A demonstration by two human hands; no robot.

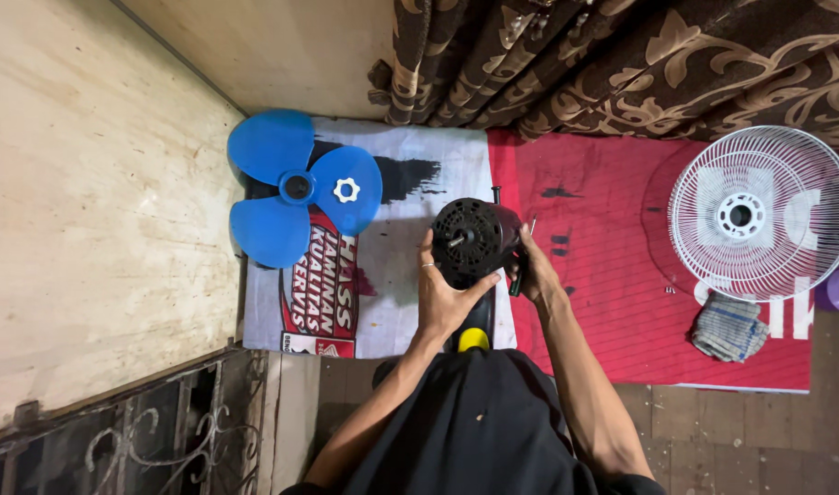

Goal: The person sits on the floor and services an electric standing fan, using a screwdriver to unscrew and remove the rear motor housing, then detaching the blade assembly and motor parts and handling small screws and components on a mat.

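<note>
- Head view, looking straight down at a person seated on the floor, black shirt filling the bottom of the frame.
- Left hand (440, 295), ring on one finger, is wrapped round the lower left side of a black round fan motor housing with vent slots (475, 240); fingers closed on it.
- Right hand (530, 272) is against the motor's right side, closed on a thin dark green-handled tool (515, 280), likely a screwdriver; how much it also bears on the housing I can't tell.
- Motor sits between both hands, just above the lap, its short metal shaft (457, 241) pointing up at the camera and bare.
- Yellow and black part (474, 336) shows just under the motor, touching or mounted to it; can't tell which.
- Motor is over a printed red and white banner sheet (612, 302) spread on the floor as a work mat.
- Done, judging by layout: blue three-blade plastic fan blade (296, 188) is off and lying at the mat's left end, with a small white plastic blade nut (346, 190) resting on one blade.
- Also off: white wire fan guard grille (761, 213), flat on the mat's right end, well apart from the motor.
- Left, as a judgement: the motor housing looks closed up; work seems to be at its side or rear fasteners.
- Folded grey striped cloth (730, 327) lies just below the grille; brown patterned curtain (621, 64) along the top; bare pale wall (80, 202) at left.
</note>
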